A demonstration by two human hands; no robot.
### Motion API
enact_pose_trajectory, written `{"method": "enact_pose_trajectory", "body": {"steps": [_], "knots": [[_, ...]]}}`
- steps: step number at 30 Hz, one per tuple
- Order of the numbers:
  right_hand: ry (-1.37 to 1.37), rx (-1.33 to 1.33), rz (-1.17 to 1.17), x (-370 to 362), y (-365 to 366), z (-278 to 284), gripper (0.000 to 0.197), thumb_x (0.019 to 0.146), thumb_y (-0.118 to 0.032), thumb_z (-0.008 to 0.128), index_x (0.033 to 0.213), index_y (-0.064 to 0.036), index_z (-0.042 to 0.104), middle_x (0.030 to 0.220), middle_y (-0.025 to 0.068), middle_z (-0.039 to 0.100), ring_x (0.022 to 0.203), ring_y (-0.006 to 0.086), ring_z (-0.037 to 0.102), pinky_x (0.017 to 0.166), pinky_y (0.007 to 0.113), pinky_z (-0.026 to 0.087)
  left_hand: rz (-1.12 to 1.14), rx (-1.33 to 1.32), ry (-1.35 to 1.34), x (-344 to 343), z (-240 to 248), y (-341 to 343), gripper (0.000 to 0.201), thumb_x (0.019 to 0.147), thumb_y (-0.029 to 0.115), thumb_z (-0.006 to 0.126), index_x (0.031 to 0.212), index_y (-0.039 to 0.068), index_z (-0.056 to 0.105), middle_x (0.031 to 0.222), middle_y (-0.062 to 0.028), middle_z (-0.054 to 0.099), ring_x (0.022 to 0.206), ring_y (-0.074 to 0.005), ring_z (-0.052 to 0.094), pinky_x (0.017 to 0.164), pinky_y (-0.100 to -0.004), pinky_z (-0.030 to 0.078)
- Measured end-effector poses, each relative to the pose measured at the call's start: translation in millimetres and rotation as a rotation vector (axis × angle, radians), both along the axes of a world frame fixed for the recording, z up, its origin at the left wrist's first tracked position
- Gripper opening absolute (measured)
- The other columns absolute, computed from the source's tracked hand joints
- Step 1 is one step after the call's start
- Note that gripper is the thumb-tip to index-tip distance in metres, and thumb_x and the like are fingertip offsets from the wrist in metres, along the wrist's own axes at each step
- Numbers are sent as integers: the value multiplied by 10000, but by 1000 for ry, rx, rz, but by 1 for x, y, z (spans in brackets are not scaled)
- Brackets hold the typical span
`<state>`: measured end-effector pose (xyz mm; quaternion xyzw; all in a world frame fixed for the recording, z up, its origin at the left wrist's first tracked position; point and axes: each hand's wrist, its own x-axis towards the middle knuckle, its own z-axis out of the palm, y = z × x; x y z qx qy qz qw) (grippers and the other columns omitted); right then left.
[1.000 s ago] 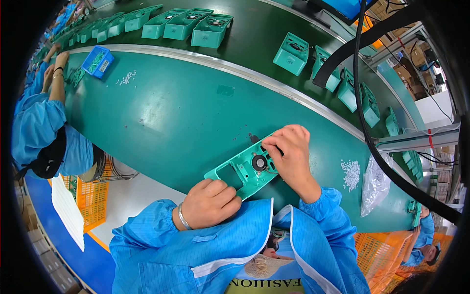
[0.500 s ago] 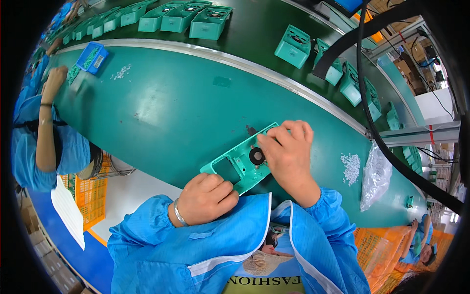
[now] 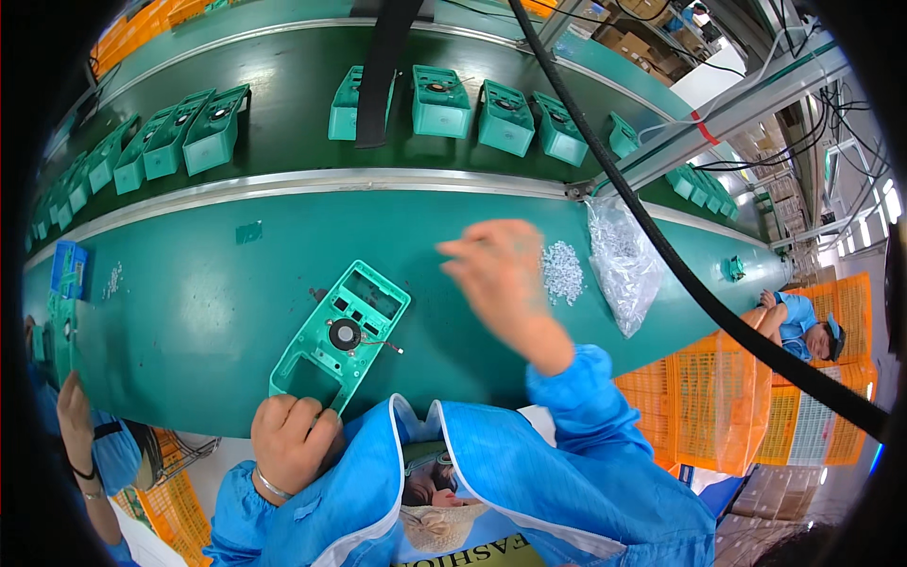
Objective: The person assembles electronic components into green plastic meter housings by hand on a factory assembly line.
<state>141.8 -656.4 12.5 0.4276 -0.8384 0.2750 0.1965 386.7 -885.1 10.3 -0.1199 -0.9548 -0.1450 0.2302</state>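
A light-green plastic housing lies at a slant on the bench, its open side up. My left hand is closed around its near end, fingers curled over the rim by a large rectangular opening. Mid-housing sits a small round black fan, and its thin cable with a white plug sticks out past the right wall. My right hand, smeared by motion, hovers over the bench between the housing and a pile of small clear pieces. Whether it holds anything cannot be made out.
A clear plastic bag lies right of the pile. Beyond the metal rail, several green housings stand on a belt. A black cable crosses the view. Co-workers' hands show at left; another person is by orange crates.
My right hand has left the housing and moved right toward the clear pieces. The housing now points more away from me, still in my left hand. The whole view has swung right.
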Motion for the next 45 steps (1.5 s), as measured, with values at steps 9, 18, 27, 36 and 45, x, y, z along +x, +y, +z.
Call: {"method": "enact_pose_trajectory", "body": {"steps": [9,18,27,36,45], "knots": [[-90,133,-323,-51,89,-16,81,763,-122,830,819,-130,772,856,11,671,972,262,597,940,430,404,4,-22,1,0,4,3,248,655,103,733,882,116,636,867,-32,584,817,-248,567,641,-377,469],[-114,108,-304,-49,83,-21,83,763,-123,830,828,-120,779,869,-6,689,993,249,598,975,420,390,11,-15,-18,2,5,3,263,644,105,753,884,106,645,870,-39,593,813,-259,569,645,-391,470],[-68,152,-279,-39,83,-17,81,759,-109,817,831,-118,781,858,-5,677,976,247,591,979,429,389,15,-36,-11,2,7,-1,256,649,107,735,887,123,643,872,-19,580,814,-237,563,635,-366,467],[48,186,-219,-38,72,-10,72,743,-84,792,794,-106,748,824,33,656,951,276,610,944,443,417,52,-39,-37,6,9,-1,250,651,150,722,891,135,651,895,-14,595,825,-220,572,659,-357,475],[-540,114,764,21,-48,36,138,768,-101,845,857,-95,740,894,13,640,974,261,587,903,412,459,-32,-42,-38,3,11,-19,187,741,194,684,914,142,640,915,-11,588,881,-196,585,714,-335,476]]}}
